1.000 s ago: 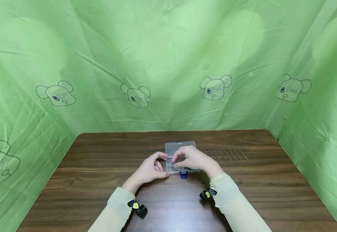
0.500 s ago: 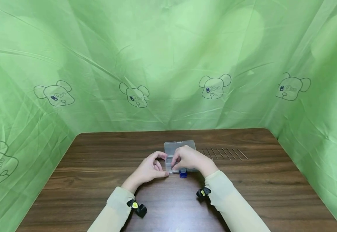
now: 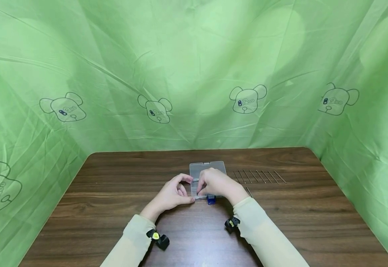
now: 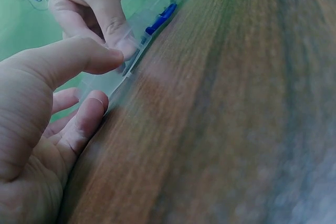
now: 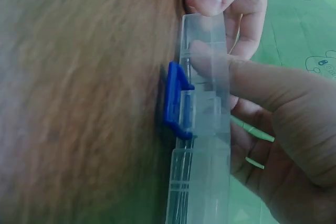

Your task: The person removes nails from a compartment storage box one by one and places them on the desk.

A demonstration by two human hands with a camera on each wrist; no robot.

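A small clear plastic box (image 3: 197, 170) lies on the table with its lid raised at the back. A blue latch (image 3: 211, 200) hangs at its front; the right wrist view shows this blue latch (image 5: 171, 98) close up. My left hand (image 3: 168, 194) grips the box's left end between thumb and fingers. My right hand (image 3: 218, 184) reaches over the box from the right, its thumb and fingertips down inside the left part. In the right wrist view the right thumb (image 5: 257, 80) shows through the front wall. Whether the fingertips pinch anything is hidden.
Several thin metal rods (image 3: 256, 176) lie in a row on the wooden table (image 3: 114, 185), right of the box. A single rod (image 3: 249, 192) lies nearer, beside the right wrist. Green cloth (image 3: 194, 92) surrounds the table's back and sides.
My right hand has lowered into the box and shifted slightly left, uncovering the single rod beside its wrist. My left hand has kept its hold on the box.
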